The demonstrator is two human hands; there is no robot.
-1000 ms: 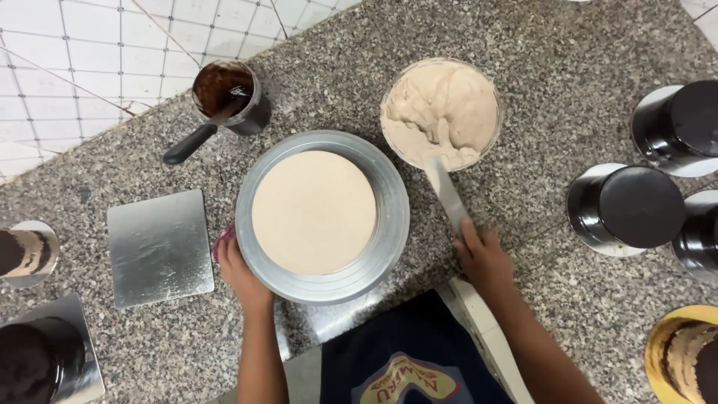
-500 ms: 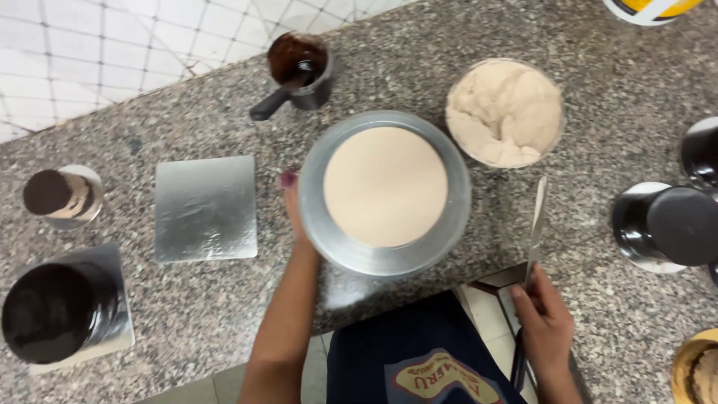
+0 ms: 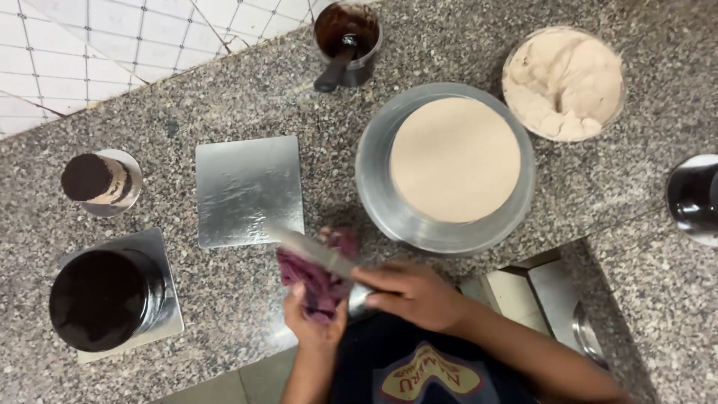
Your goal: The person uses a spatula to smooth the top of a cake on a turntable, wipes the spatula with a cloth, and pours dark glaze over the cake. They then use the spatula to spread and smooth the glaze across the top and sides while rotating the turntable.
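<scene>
My right hand (image 3: 415, 294) grips the handle of a flat metal spatula (image 3: 303, 247) whose blade points up and left over the counter edge. My left hand (image 3: 314, 318) holds a purple cloth (image 3: 318, 275) bunched around the blade near the handle. Just beyond both hands stands a round metal turntable (image 3: 374, 176) carrying a cake with a smooth beige top (image 3: 455, 158). A bare square silver cake board (image 3: 248, 188) lies to the left of the turntable.
On the granite counter: a bowl of beige cream (image 3: 565, 81) at the back right, a metal cup of chocolate sauce (image 3: 345, 37) with a utensil, a dark chocolate cake (image 3: 101, 299) on a silver board, a small dark cake (image 3: 97, 182), a black cake (image 3: 694, 196) at right.
The view has swung right and down. My right hand brought the spatula from the right side across to the middle. My left hand left the turntable's rim and took up the purple cloth.
</scene>
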